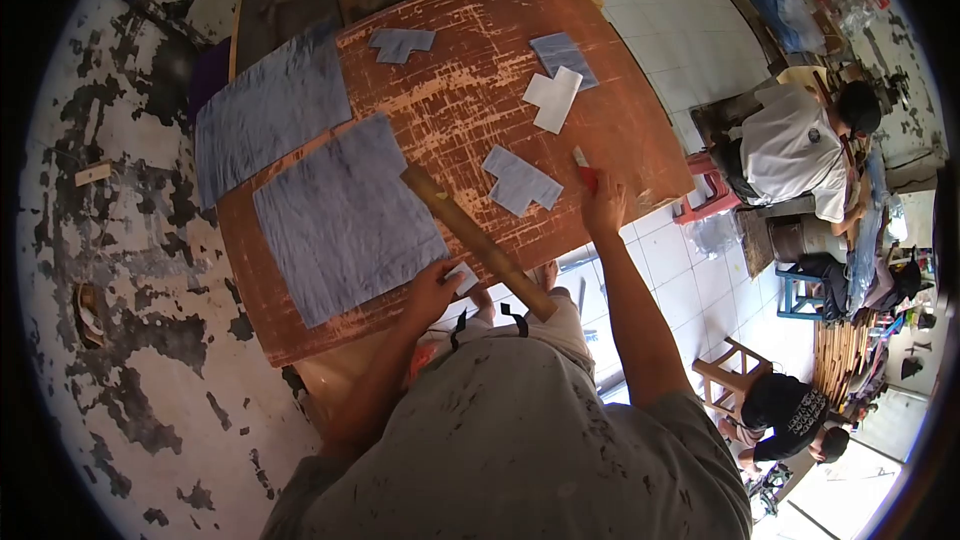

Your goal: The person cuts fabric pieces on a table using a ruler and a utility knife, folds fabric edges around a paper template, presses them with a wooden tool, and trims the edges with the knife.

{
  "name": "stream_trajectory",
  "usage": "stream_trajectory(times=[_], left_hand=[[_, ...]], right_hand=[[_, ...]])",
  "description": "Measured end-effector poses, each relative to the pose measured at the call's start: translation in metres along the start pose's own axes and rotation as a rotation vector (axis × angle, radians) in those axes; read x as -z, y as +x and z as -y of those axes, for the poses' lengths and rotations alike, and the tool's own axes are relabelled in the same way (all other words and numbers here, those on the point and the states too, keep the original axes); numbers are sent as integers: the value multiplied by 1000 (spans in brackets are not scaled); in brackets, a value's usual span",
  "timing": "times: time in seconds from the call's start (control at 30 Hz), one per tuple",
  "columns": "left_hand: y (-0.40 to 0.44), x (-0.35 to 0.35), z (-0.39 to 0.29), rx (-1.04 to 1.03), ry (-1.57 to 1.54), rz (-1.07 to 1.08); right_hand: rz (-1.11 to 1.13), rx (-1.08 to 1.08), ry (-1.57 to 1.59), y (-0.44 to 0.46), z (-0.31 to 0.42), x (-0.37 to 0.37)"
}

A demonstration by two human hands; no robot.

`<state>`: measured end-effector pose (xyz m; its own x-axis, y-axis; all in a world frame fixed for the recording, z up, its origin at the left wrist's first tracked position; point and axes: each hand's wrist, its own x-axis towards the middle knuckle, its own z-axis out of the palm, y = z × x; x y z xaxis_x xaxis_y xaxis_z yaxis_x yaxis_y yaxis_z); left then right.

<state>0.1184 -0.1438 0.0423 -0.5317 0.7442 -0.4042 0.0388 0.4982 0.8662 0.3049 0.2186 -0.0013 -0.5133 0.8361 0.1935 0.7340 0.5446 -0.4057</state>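
My right hand [603, 208] is closed around a small red-handled cutter [588, 178], whose pale, flat end points away from me over the board. Down at the near edge, my left hand [430, 292] pinches a small light-grey piece [463, 279]. A large grey streaked sheet [345, 225] lies just beyond the left hand. Between my hands, a long wooden ruler-like strip [475, 235] slants from the sheet toward my lap. A grey notched cut-out [521, 181] is left of the cutter, and a white notched piece [553, 99] lies farther off, partly over a grey piece [570, 58].
The worn brown board [470, 70] also carries a second grey sheet [275, 115] and another notched piece [401, 44]. A peeling wall [130, 270] stands at left. On the right are a red stool [707, 188], a wooden stool [728, 377] and two other people at work.
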Motion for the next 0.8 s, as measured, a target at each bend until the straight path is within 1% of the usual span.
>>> stream_trajectory(times=[0.07,0.13,0.2,0.27,0.33,0.4,0.47,0.53,0.6,0.67,0.7,0.73,0.8], left_hand=[[-7,0,-10,-4,10,-45],[-15,-3,-17,122,-125,-51],[-22,-10,-23,131,-144,-84],[-24,-21,-39,134,-157,-112],[-31,-38,-71,173,-96,-126],[-28,-64,-79,151,-104,-154],[-21,-85,-92,123,-116,-184],[-19,-106,-114,75,-115,-53],[-18,-131,-138,104,-118,-29],[-21,-159,-156,88,-178,-51],[-23,-170,-165,85,-254,-48],[-22,-179,-165,71,-258,-53],[-20,-193,-159,98,-279,4]], right_hand=[[11,-3,-10,3,5,2],[31,6,-16,1,-3,-3],[-33,62,-35,-1,-17,-14],[-51,83,10,-2,-7,9],[-65,99,54,-14,-3,26],[-179,288,196,-26,-6,37],[521,48,636,-44,-13,57],[782,84,796,-57,12,108],[1032,112,985,-64,9,131],[1093,88,939,-68,-5,145],[1074,94,900,-69,-14,147],[1068,106,893,-67,-24,153],[1175,-146,1049,-57,-42,165]])
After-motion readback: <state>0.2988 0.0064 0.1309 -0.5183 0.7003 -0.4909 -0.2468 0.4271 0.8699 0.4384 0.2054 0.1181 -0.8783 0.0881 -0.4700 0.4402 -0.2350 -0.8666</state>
